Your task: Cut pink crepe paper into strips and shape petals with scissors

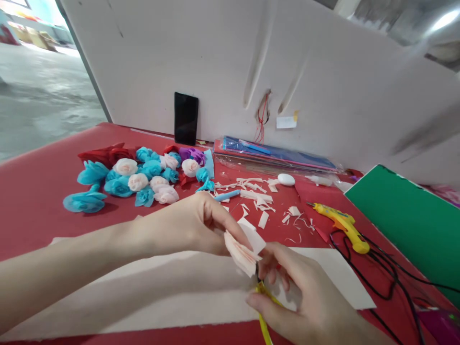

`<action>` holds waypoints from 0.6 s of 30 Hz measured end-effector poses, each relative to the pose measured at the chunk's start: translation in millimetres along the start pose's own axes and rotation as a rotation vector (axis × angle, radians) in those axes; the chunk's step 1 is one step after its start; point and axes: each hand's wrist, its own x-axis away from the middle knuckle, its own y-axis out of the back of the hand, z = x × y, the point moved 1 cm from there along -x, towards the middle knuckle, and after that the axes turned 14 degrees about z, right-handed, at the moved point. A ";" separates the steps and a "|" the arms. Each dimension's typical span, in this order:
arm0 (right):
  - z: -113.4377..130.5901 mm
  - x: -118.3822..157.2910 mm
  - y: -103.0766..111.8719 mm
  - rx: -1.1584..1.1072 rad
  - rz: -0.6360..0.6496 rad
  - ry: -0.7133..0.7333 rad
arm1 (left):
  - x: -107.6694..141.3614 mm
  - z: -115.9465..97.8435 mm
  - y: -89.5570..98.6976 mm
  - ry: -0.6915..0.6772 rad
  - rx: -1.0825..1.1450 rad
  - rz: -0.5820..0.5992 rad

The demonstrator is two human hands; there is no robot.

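Observation:
My left hand point(203, 223) is closed on a folded stack of pale pink paper point(241, 254), its layers fanning toward the right. Just below and right of it, my right hand point(291, 287) grips a thin yellow tool point(264, 327), whose dark upper end touches or nearly touches the stack's lower corner. What that tool is cannot be made out fully, as my fingers cover part of it. Beneath both hands lies a long pale pink paper sheet point(158, 297) on the red table point(32, 201).
Blue, pink, red and purple paper flowers point(138, 182) lie back left. Paper scraps point(263, 220) and a blue pen point(227, 195) are beyond my hands. At right are a yellow glue gun point(341, 223), black cords point(391, 275) and a green board point(406, 220). A phone point(186, 118) leans behind.

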 end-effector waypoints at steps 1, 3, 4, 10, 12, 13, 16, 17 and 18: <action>5.4 -2.9 0.3 -0.092 0.039 -0.029 | -0.1 -0.6 -1.3 -0.006 -0.013 0.017; 14.1 -6.9 0.6 -0.200 0.070 -0.064 | -0.3 -1.5 -3.4 -0.041 -0.029 0.040; 17.2 -7.8 0.7 -0.223 0.064 -0.070 | -0.2 -1.8 -4.3 -0.063 -0.034 0.048; 19.6 -6.1 -1.2 -0.185 -0.031 0.005 | 2.5 -5.5 -8.5 -0.073 -0.109 -0.006; 18.6 -6.0 -1.8 -0.142 -0.046 0.007 | 3.1 -7.7 -10.6 -0.020 -0.145 -0.048; 18.4 -6.1 -1.8 -0.134 -0.051 0.005 | 3.3 -8.5 -11.9 0.013 -0.168 -0.062; 19.1 -6.6 -1.5 -0.176 -0.056 0.021 | 4.8 -7.1 -16.2 0.113 -0.267 -0.107; 19.5 -6.6 -1.3 -0.190 -0.053 0.036 | 5.6 -5.4 -17.5 0.127 -0.296 -0.113; 20.0 -6.6 -1.0 -0.196 -0.047 0.057 | 6.4 -3.5 -18.6 0.136 -0.320 -0.116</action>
